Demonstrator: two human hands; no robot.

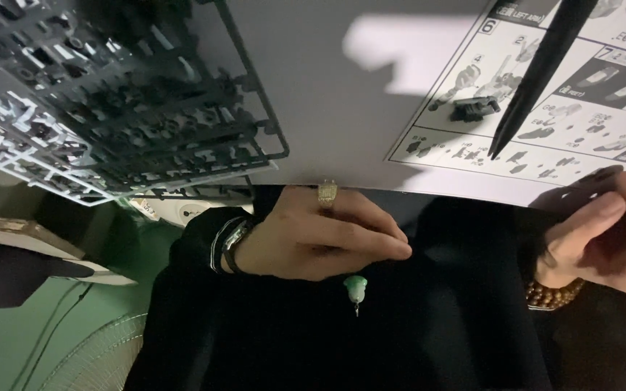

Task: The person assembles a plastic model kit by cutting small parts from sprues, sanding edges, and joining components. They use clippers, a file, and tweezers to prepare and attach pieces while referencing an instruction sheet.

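**Model-kit bench, hands at table edge**

White table (342,123): stacked dark plastic parts frames (110,101); illustrated assembly sheet (545,123) bearing one small black part (474,108); a dark pointed tool (537,69) crosses the sheet. Left hand (320,235), ringed, fingers curled together, nothing seen held, above a green pendant (356,288). Right hand (606,235), beaded bracelet, curled at the sheet's near edge; grip cannot be told.

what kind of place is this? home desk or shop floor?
Probably a home hobby desk for model-kit building. On the white tabletop lie dark grey plastic part frames and a printed assembly instruction sheet. A white fan stands on the green floor.
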